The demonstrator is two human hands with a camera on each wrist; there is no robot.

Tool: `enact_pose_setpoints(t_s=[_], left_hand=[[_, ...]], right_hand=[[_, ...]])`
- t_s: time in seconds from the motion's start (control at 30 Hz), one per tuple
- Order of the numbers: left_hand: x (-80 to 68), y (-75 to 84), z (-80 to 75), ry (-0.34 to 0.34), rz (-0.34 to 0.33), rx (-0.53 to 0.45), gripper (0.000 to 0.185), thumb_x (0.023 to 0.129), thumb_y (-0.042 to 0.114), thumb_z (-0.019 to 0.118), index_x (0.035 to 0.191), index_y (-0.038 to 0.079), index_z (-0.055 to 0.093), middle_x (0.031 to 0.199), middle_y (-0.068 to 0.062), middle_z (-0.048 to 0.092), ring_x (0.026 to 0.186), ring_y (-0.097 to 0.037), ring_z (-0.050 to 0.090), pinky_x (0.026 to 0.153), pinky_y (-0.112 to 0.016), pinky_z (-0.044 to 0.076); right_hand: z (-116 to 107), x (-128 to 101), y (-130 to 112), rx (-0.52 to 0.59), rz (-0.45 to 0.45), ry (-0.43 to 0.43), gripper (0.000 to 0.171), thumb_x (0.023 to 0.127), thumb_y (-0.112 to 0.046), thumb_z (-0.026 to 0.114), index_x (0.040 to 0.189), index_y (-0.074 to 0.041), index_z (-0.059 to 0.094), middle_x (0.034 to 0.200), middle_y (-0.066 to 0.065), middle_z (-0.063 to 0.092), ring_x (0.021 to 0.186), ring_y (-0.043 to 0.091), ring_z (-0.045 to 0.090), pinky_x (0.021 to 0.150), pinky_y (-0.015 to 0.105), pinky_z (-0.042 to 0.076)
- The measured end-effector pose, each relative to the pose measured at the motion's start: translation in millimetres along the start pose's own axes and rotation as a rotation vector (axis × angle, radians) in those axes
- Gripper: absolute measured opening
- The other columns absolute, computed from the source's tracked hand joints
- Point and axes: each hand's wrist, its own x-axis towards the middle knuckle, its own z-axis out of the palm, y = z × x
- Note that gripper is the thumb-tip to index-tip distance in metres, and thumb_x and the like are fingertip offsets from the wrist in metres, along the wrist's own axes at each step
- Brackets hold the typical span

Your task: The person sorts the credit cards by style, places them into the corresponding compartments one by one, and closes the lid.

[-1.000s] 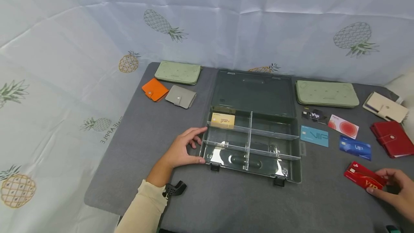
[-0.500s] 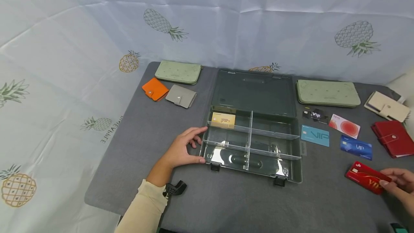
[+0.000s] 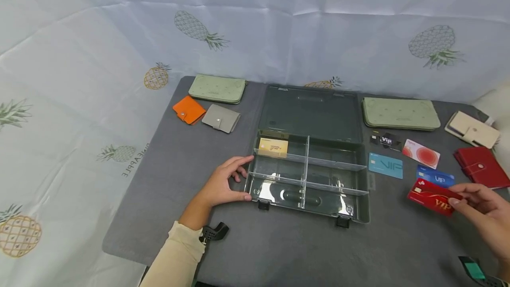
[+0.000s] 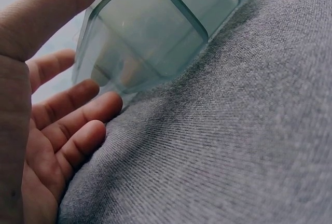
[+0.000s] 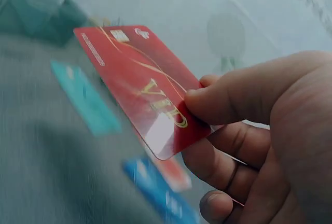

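A red VIP card (image 3: 435,196) is pinched between the thumb and fingers of my right hand (image 3: 484,216). In the right wrist view the card (image 5: 137,89) is held up and tilted, clear of the table. My left hand (image 3: 223,185) rests at the left side of a dark translucent divided box (image 3: 336,211), thumb by its front corner and index finger farther back along its wall. The left wrist view shows that hand's relaxed fingers (image 4: 85,107) beside the box wall (image 4: 145,32). A gold card (image 3: 273,147) stands in the box's back left compartment.
Right of the box lie black (image 3: 386,140), pink-white (image 3: 421,153), teal (image 3: 385,165) and blue (image 3: 434,175) cards. Farther right are beige (image 3: 473,129) and red (image 3: 481,167) wallets. Green (image 3: 401,113), orange (image 3: 189,110) and grey (image 3: 221,118) wallets flank the box's raised lid (image 3: 311,112).
My right hand has lifted the red card off the table and moved it up and left, so it now overlaps the blue card in the head view. The left hand keeps its place.
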Motion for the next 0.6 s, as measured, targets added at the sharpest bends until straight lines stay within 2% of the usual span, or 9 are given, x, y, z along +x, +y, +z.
enact_pose_setpoints(t_s=[0.07, 0.2, 0.3, 0.47, 0.6], left_hand=[[0.2, -0.9, 0.4, 0.001, -0.001, -0.011, 0.102, 0.078, 0.060, 0.092, 0.159, 0.013, 0.053, 0.139, -0.010, 0.061, 0.098, -0.020, 0.066, 0.078, -0.032, 0.055], [0.5, -3.4, -0.3, -0.001, 0.000, -0.015, 0.100, 0.075, 0.042, 0.100, 0.159, 0.013, 0.053, 0.138, -0.010, 0.062, 0.096, -0.020, 0.065, 0.078, -0.032, 0.055], [1.1, -4.2, -0.4, -0.003, 0.011, -0.016, 0.100, 0.075, 0.039, 0.101, 0.158, 0.012, 0.053, 0.138, -0.010, 0.062, 0.096, -0.021, 0.065, 0.078, -0.032, 0.055], [0.1, -3.3, -0.3, -0.001, 0.021, -0.015, 0.099, 0.078, 0.047, 0.098, 0.158, 0.011, 0.053, 0.139, -0.010, 0.062, 0.098, -0.021, 0.066, 0.078, -0.033, 0.056], [-1.5, -1.2, -0.8, -0.002, 0.006, -0.016, 0.100, 0.074, 0.032, 0.102, 0.159, 0.012, 0.053, 0.141, -0.009, 0.061, 0.099, -0.021, 0.066, 0.079, -0.032, 0.055]], right_hand=[[4.5, 5.7, -14.4, -0.023, -0.002, 0.006, 0.043, 0.104, 0.014, 0.055, 0.120, -0.024, 0.067, 0.104, -0.031, 0.062, 0.091, -0.005, 0.053, 0.073, 0.003, 0.044], [17.5, 17.9, -40.4, -0.136, 0.010, -0.005, 0.028, 0.107, 0.002, 0.060, 0.126, -0.017, 0.065, 0.108, -0.032, 0.057, 0.095, -0.001, 0.049, 0.074, 0.003, 0.044], [29.0, 28.1, -55.5, -0.184, 0.022, -0.029, 0.023, 0.108, -0.006, 0.063, 0.130, -0.013, 0.064, 0.109, -0.030, 0.055, 0.095, 0.000, 0.050, 0.072, 0.005, 0.045], [46.4, 45.7, -72.4, -0.154, 0.005, -0.095, 0.022, 0.107, -0.011, 0.066, 0.129, -0.011, 0.066, 0.110, -0.025, 0.059, 0.093, 0.001, 0.055, 0.071, 0.010, 0.048], [60.4, 58.1, -83.5, -0.139, -0.036, -0.134, 0.023, 0.107, -0.010, 0.066, 0.130, -0.006, 0.066, 0.109, -0.019, 0.060, 0.092, 0.003, 0.056, 0.070, 0.012, 0.049]])
